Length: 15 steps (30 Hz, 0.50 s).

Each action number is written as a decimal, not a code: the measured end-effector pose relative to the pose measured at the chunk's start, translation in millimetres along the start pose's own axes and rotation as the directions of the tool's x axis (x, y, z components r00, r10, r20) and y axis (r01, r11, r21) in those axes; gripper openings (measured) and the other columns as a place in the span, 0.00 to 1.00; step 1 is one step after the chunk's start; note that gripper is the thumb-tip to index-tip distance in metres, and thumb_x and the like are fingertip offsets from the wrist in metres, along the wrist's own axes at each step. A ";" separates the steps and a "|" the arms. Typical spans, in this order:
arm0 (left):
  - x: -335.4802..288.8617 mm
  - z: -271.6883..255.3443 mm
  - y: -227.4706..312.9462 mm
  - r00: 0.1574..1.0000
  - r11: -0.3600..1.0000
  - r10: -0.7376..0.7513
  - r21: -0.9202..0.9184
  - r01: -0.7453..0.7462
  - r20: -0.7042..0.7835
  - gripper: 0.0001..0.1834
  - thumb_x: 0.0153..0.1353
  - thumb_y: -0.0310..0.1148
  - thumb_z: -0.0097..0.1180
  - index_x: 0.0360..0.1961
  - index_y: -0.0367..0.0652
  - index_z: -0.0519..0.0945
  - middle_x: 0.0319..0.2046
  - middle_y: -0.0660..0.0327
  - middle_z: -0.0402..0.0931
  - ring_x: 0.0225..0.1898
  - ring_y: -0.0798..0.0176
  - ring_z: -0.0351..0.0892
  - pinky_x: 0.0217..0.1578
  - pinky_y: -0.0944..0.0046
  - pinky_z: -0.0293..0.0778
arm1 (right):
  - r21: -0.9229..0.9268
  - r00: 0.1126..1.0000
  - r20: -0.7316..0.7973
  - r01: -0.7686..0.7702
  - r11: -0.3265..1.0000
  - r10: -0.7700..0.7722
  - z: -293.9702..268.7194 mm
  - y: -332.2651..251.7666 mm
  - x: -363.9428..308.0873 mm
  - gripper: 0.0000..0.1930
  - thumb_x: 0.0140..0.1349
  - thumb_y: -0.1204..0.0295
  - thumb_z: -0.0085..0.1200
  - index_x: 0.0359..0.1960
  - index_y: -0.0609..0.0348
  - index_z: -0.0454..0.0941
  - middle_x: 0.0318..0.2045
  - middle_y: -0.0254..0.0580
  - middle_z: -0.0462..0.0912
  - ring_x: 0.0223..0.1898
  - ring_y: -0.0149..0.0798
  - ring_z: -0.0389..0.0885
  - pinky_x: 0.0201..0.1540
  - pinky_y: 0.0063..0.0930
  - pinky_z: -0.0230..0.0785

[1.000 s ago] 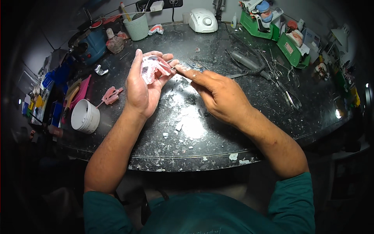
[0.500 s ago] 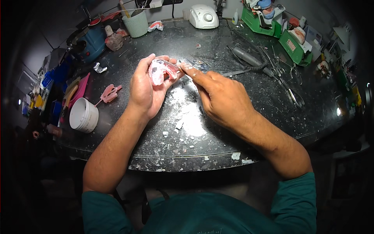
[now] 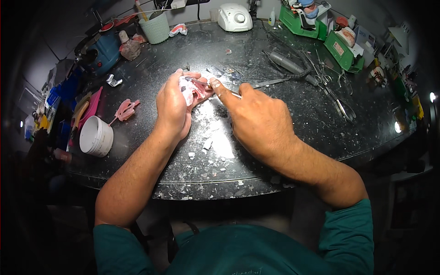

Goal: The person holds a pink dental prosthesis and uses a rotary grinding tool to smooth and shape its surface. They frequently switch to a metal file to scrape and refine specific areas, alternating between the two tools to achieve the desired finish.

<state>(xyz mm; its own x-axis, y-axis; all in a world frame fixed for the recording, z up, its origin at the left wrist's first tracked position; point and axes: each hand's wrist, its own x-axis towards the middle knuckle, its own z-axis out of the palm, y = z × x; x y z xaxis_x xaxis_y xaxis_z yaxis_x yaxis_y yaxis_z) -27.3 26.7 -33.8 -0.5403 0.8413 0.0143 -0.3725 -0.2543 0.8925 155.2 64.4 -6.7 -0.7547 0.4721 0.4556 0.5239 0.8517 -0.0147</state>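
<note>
A pink, arch-shaped dental piece, probably a denture with white plaster on it, rests in my left hand. The fingers curl behind it and the thumb lies along its far left side. My right hand is closed round a slim metal hand tool, index finger stretched along it. The tool's tip reaches the inside of the arch; its exact shape is hard to make out. Beyond the right hand a flat metal blade lies on the bench. White plaster chips are scattered below the hands.
At left stand a white tub and a pink branched piece. A grey rotary handpiece and metal scissors and pliers lie right. Green bins, a white control box and a textured cup line the back.
My left hand has turned the dental piece so its arch is more tilted and partly covered. The tool's tip has moved left, into the arch. The whole view has shifted slightly.
</note>
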 end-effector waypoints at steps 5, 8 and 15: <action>4.2 -2.7 -11.4 0.994 0.994 0.091 0.062 -0.095 0.067 0.19 0.75 0.39 0.41 0.46 0.32 0.78 0.41 0.52 0.81 0.40 0.61 0.83 0.44 0.61 0.81 | -0.090 0.995 -0.080 0.046 0.995 -0.053 -0.8 -1.2 1.2 0.20 0.60 0.72 0.54 0.56 0.59 0.81 0.27 0.45 0.81 0.26 0.40 0.86 0.23 0.31 0.79; 6.1 -8.4 -13.8 0.989 0.988 0.127 0.078 -0.133 0.077 0.19 0.76 0.38 0.39 0.45 0.33 0.78 0.39 0.53 0.81 0.39 0.61 0.82 0.43 0.61 0.81 | -0.109 0.988 -0.113 0.092 0.990 -0.104 1.0 1.6 4.0 0.20 0.60 0.72 0.54 0.54 0.59 0.81 0.26 0.46 0.83 0.24 0.39 0.86 0.22 0.30 0.78; 7.7 -11.7 -11.9 0.988 0.996 0.086 0.025 -0.090 0.125 0.19 0.75 0.37 0.37 0.43 0.34 0.78 0.39 0.52 0.81 0.39 0.58 0.83 0.44 0.59 0.81 | 0.037 0.999 -0.031 0.038 0.999 -0.036 6.6 11.4 8.6 0.19 0.61 0.70 0.54 0.55 0.52 0.81 0.28 0.46 0.84 0.27 0.44 0.87 0.27 0.37 0.80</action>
<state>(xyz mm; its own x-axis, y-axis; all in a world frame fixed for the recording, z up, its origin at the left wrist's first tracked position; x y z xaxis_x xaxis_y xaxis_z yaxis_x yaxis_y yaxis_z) -35.8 30.6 -49.7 -0.4721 0.8691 0.1475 -0.3032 -0.3172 0.8986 152.1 79.7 -8.8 -0.7605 0.4334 0.4836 0.4800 0.8767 -0.0308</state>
